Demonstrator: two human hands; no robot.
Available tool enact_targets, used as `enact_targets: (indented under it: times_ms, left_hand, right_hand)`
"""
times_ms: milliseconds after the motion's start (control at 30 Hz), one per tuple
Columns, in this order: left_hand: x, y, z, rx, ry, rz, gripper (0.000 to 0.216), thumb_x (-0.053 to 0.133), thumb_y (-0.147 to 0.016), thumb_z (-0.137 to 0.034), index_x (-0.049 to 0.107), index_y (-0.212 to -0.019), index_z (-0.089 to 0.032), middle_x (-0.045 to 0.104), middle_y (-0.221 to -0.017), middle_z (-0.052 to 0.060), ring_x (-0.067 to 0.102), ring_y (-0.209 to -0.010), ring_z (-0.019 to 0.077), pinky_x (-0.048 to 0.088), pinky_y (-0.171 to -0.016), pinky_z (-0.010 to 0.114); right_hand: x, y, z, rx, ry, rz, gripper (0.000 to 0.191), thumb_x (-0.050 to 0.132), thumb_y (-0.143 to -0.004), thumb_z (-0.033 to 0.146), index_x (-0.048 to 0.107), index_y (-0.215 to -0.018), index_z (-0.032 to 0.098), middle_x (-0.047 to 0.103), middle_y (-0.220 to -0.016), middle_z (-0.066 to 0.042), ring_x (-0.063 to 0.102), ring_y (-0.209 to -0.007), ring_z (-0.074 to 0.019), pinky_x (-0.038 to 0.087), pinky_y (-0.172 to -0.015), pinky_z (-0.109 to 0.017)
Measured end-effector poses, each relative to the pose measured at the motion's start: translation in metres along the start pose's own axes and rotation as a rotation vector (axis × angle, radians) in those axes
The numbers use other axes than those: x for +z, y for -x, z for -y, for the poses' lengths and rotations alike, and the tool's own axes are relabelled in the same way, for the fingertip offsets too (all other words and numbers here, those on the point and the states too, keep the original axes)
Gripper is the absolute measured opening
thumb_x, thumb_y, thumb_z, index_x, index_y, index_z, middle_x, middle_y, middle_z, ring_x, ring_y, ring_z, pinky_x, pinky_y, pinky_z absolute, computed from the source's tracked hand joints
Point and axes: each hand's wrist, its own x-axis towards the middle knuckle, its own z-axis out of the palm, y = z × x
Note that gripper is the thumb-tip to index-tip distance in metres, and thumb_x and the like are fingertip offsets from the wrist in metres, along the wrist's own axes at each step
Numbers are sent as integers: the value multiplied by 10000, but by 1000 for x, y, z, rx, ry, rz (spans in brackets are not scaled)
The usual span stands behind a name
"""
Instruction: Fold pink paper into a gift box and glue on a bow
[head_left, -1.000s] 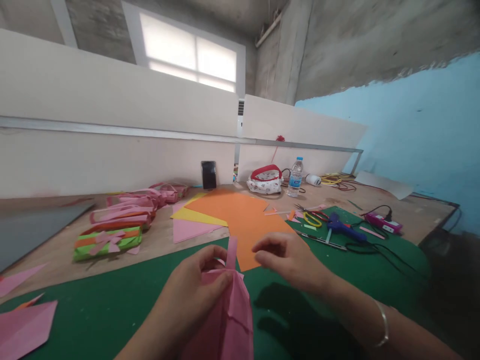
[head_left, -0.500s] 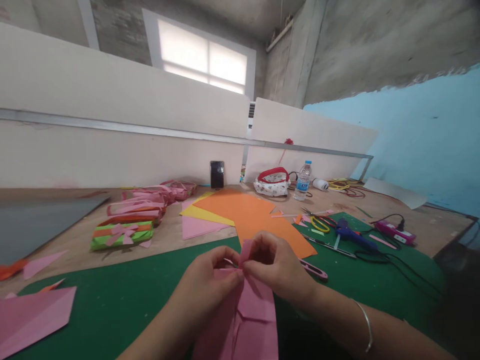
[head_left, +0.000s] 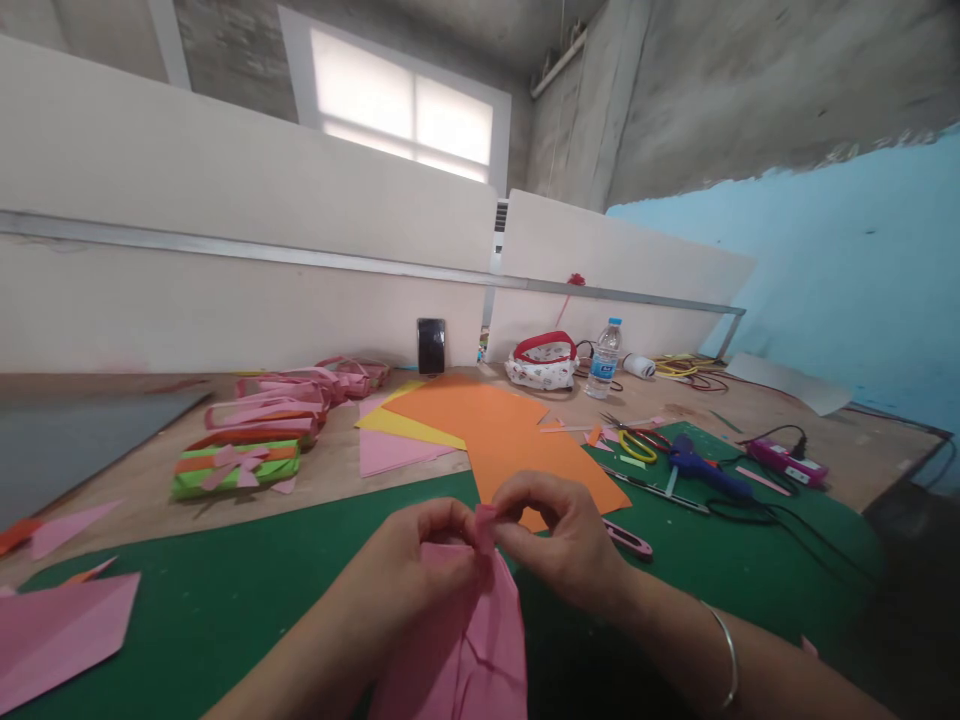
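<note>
Between my hands is a folded piece of pink paper (head_left: 480,640), with creases and a seam down its front, hanging toward me over the green cutting mat (head_left: 247,580). My left hand (head_left: 431,560) pinches its top edge from the left. On the other side, my right hand (head_left: 559,530) is closed with thumb and fingertips on a narrow pink flap at the top. The fingertips of both hands nearly meet there. Just beyond them lie orange paper sheets (head_left: 517,440), and a pink utility knife (head_left: 628,540) rests right of my right hand.
Finished-looking pink paper pieces (head_left: 322,385) and a green paper packet (head_left: 236,468) lie at the left. On the right are scissors (head_left: 636,445), a blue glue gun (head_left: 705,470) and a magenta power strip (head_left: 787,460) with cords. A water bottle (head_left: 603,360) and phone (head_left: 431,345) stand behind.
The pink paper has tilted and shifted a little left and down. My right hand has turned slightly and moved lower with the top flap, which now bends over more.
</note>
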Motion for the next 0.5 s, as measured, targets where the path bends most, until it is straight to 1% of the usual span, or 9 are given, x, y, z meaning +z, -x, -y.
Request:
enact_targets:
  times_ms: [133, 200, 333, 400, 500]
  left_hand:
    - [-1, 2, -2, 17, -11, 21, 154, 604, -617, -323, 604, -671, -180, 582, -612, -35, 503, -586, 123, 366, -586, 248]
    - [-2, 3, -2, 6, -8, 43, 152, 610, -591, -287, 604, -702, -183, 584, -627, -39, 503, -583, 122, 374, -577, 248]
    - [-3, 2, 1, 2, -32, 105, 204, 605, -558, -249, 602, -751, -186, 556, -635, -53, 478, -573, 110, 360, -549, 233]
    - [-4, 2, 3, -8, -54, 109, 224, 602, -567, -268, 604, -776, -187, 538, -624, -56, 467, -550, 104, 363, -538, 234]
    - [-4, 1, 5, -46, -70, 101, 266, 601, -581, -306, 597, -819, -190, 549, -625, -51, 458, -513, 96, 366, -514, 233]
  right_hand:
    - [-1, 0, 1, -155, 35, 43, 78, 624, -725, 104, 638, -729, 180, 634, -706, -2, 570, -676, -128, 446, -647, -263]
    - [-2, 0, 2, -198, 40, 60, 119, 609, -723, 75, 647, -742, 186, 645, -719, -4, 579, -685, -127, 454, -654, -261]
    - [-3, 0, 4, -209, 68, 84, 183, 585, -720, 38, 674, -759, 193, 635, -713, -4, 570, -672, -121, 455, -635, -251]
    - [-4, 1, 4, -197, 83, 114, 192, 581, -732, 48, 693, -772, 199, 622, -714, -7, 562, -662, -120, 454, -618, -247]
    - [-5, 1, 4, -188, 97, 137, 195, 587, -734, 61, 709, -787, 204, 604, -740, -15, 568, -674, -123, 460, -616, -248]
